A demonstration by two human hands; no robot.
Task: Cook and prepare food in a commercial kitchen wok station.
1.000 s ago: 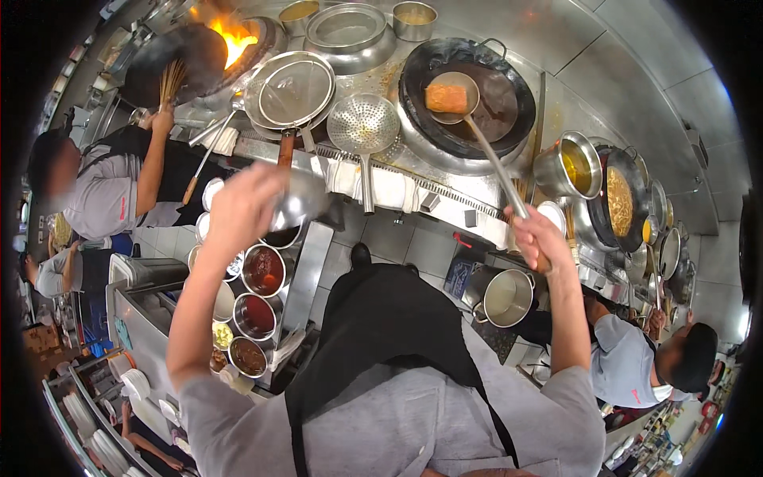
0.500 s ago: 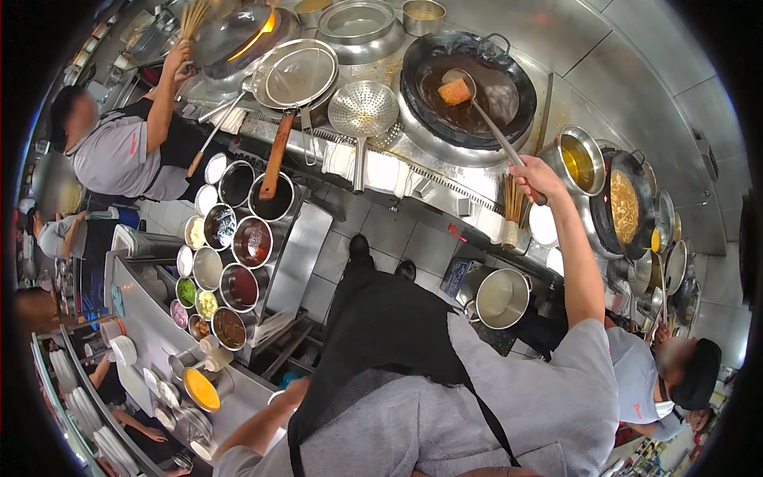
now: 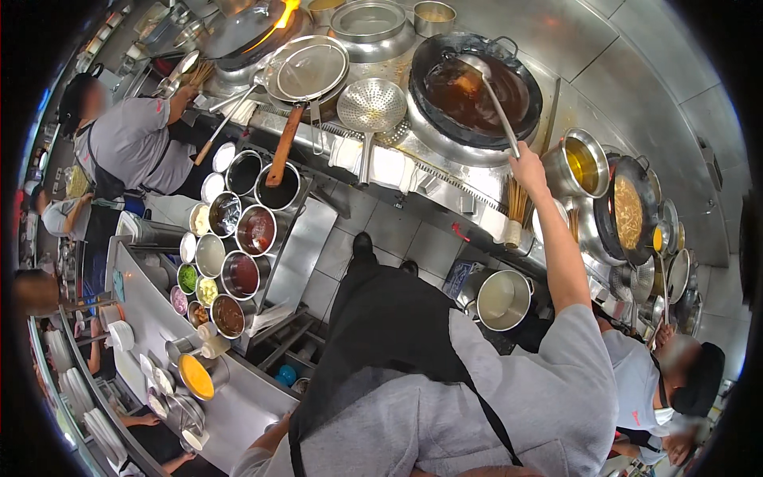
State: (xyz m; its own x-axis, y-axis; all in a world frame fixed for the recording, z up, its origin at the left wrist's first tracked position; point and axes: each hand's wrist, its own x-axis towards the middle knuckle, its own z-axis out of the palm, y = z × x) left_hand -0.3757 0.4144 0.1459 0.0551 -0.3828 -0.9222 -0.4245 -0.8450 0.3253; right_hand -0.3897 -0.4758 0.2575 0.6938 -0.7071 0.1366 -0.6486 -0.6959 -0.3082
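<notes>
My right hand (image 3: 528,170) is closed round the handle of a long metal ladle (image 3: 497,103). The ladle's bowl dips into a black wok (image 3: 537,107) of dark brown liquid (image 3: 511,89) at the upper right of centre. An orange-brown piece of food (image 3: 467,86) lies partly sunk in that liquid, beside the ladle bowl. At the lower left, my left arm (image 3: 274,436) hangs by my side. My left hand's fingers are hidden against my apron.
A strainer (image 3: 311,71) and perforated skimmer (image 3: 371,105) lie left of the wok. Right of it stand a pot of yellow oil (image 3: 584,163) and a wok of noodle-like food (image 3: 629,213). Co-workers (image 3: 131,143) stand on both sides. Sauce pots (image 3: 256,229) fill the left trolley.
The ladle has lowered the orange-brown piece into the dark liquid, and its bowl has shifted off it. My left arm has drawn back toward my body.
</notes>
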